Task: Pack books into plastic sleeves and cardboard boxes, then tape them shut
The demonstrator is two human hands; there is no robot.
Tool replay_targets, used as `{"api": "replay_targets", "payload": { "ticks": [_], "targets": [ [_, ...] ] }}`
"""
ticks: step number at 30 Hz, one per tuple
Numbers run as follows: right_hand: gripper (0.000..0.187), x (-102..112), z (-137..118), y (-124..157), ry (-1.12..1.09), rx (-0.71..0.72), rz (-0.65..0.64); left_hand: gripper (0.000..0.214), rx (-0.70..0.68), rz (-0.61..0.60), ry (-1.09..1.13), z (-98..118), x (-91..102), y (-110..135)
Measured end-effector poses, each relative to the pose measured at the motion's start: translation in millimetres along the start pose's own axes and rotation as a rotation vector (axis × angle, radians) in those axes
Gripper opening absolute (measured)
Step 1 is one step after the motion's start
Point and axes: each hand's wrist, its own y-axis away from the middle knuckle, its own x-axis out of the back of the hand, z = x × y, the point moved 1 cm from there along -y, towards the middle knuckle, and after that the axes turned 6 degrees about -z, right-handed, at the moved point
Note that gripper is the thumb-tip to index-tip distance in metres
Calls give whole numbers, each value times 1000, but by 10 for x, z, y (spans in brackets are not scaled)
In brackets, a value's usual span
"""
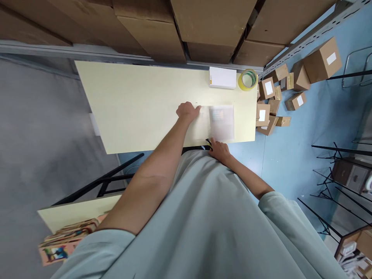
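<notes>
A translucent plastic wrap (222, 122) lies flat on the pale yellow tabletop (139, 104); its right part is thicker and whitish, with faint printing showing through. My left hand (188, 111) is closed at the upper left of the wrap, thumb against its edge. At the table's near edge, just below the wrap, my right hand (219, 150) is closed around a small black and yellow tool that looks like a utility knife (208, 143). Most of the tool is hidden by my fingers.
A white box (223, 78) and a roll of yellow tape (248, 80) sit at the table's back right. Large cartons (212, 23) fill a shelf behind it. Small cardboard boxes (269, 89) are piled to the right. Magazines (68, 240) lie at lower left.
</notes>
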Motion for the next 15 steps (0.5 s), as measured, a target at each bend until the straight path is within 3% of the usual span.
{"api": "replay_targets", "payload": {
  "ticks": [5,8,11,15],
  "targets": [
    [38,-14,-11,64,87,87,-94,62,-11,-36,9,14,33,52],
    [37,129,24,112,126,128,-73,59,-9,-44,2,29,28,96],
    [39,477,125,192,122,109,48,54,-13,-24,10,53,49,183],
    [37,1312,276,386,126,83,300,46,-50,-14,97,99,199,399]
  ]
}}
